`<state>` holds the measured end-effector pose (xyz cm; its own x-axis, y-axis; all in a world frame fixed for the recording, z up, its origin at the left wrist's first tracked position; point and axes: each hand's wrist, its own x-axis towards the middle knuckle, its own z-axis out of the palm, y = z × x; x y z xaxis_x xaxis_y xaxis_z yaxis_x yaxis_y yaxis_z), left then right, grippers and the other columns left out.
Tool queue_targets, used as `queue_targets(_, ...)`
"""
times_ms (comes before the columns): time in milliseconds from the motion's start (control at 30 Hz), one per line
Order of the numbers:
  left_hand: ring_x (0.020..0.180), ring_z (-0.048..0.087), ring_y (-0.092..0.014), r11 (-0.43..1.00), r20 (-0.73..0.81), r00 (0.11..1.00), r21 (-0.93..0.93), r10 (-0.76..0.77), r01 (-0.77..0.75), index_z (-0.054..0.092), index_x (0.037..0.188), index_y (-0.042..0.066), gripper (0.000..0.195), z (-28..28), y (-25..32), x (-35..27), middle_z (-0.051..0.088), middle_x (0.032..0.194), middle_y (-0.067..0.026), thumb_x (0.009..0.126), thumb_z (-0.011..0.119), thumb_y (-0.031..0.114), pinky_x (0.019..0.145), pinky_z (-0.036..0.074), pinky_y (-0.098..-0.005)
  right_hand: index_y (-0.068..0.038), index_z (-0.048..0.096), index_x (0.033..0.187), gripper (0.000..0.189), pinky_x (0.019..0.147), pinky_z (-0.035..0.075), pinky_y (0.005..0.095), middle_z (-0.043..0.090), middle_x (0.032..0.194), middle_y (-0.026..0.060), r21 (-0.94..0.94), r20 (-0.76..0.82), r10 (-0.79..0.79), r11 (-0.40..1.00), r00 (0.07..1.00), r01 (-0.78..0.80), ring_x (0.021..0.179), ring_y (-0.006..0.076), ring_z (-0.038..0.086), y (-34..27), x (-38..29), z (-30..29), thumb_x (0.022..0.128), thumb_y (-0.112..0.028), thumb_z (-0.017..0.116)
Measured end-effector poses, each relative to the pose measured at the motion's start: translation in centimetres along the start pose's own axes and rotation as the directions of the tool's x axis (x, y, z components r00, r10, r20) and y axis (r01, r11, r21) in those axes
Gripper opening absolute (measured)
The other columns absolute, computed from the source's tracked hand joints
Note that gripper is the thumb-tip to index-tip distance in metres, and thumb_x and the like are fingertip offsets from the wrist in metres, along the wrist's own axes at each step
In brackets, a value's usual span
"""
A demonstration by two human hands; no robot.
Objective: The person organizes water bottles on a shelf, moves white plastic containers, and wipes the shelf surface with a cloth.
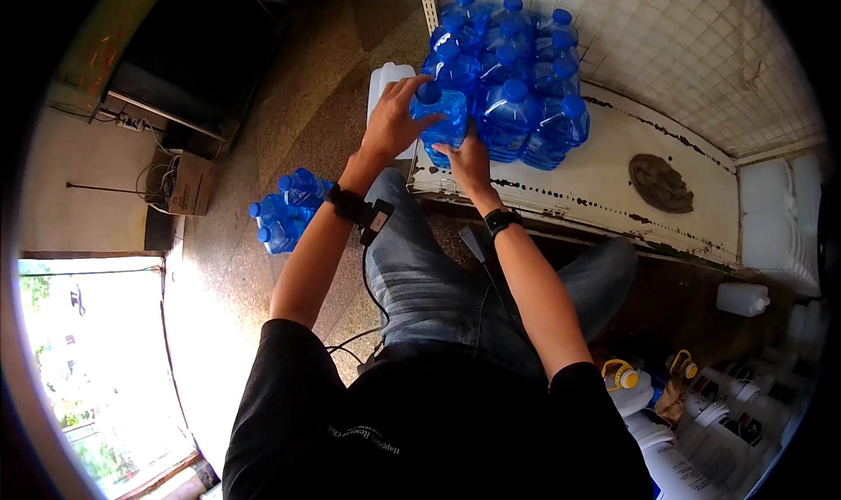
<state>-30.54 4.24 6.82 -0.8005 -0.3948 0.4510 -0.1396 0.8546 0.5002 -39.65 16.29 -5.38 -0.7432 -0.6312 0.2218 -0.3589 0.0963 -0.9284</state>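
Note:
Both hands are on a plastic bottle of blue liquid (452,113) with a blue cap, at the near left corner of a bottle group. My left hand (393,117) wraps its left side, fingers beside the cap and thumb across the front. Lower down, my right hand (468,163) grips the right side; some of its fingers are hidden. Several matching blue bottles (512,115) stand in close rows behind and to the right, on a worn white ledge (604,181). A white plastic container (387,79) is partly hidden behind my left hand.
More blue bottles (279,220) stand on the speckled floor (289,119) at left. A crumpled brown cloth (660,183) lies on the ledge before a tiled wall (683,53). White containers (765,214) and yellow-handled jugs (627,385) are at right. A cable (364,289) hangs from my left wrist.

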Motion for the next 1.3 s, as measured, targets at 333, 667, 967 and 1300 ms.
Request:
queue_targets(333,0.115,0.059,-0.041,0.972,0.141,0.986,-0.205,-0.088,0.116,0.019,0.148,0.006,0.1,4.9,-3.2,-3.2,0.058,0.125,-0.0265,0.072,0.084,0.013,0.093,0.049,-0.0434,0.003,0.04,0.133,0.084,0.076,0.052,0.0473,0.064,0.104,0.0278,-0.175,0.023,-0.056,0.983,0.998,0.059,0.096,0.0439,0.063,0.3,0.2,-1.3,0.07,-0.029,0.085)
queue_targets(667,0.112,0.058,-0.046,0.968,0.175,0.963,-0.108,-0.207,0.227,0.02,0.149,0.012,0.093,5.1,-3.4,-4.0,0.056,0.126,-0.0284,0.077,0.079,0.019,0.087,0.05,-0.0467,0.009,0.055,0.113,0.06,0.05,0.049,0.04,0.063,0.065,0.0164,-0.559,0.002,-0.149,0.82,0.989,0.125,0.06,0.0338,0.064,-1.0,-2.0,-1.3,0.081,-0.037,0.074)
queue_targets(967,0.112,0.057,-0.044,0.982,0.248,0.962,-0.114,-0.117,0.149,0.014,0.153,0.014,0.094,4.3,-2.7,-4.3,0.047,0.138,-0.0273,0.082,0.075,0.019,0.094,0.048,-0.0478,0.005,0.045,0.115,0.043,0.069,0.053,0.0442,0.064,0.099,0.024,-0.656,0.042,-0.041,0.753,0.998,0.059,0.088,0.0384,0.066,-3.2,-3.2,-1.6,0.09,-0.021,0.067)
queue_targets(1300,0.122,0.05,-0.045,0.978,0.135,0.978,-0.114,-0.16,0.176,0.016,0.152,0.017,0.101,6.2,-2.5,-4.5,0.047,0.14,-0.0231,0.073,0.078,0.004,0.096,0.048,-0.0496,0.018,0.025,0.136,0.077,0.059,0.054,0.046,0.066,0.079,0.0268,-0.561,0.155,-0.049,0.818,0.987,0.129,0.068,0.0385,0.067,-0.1,-2.6,-1.8,0.09,-0.029,0.065)
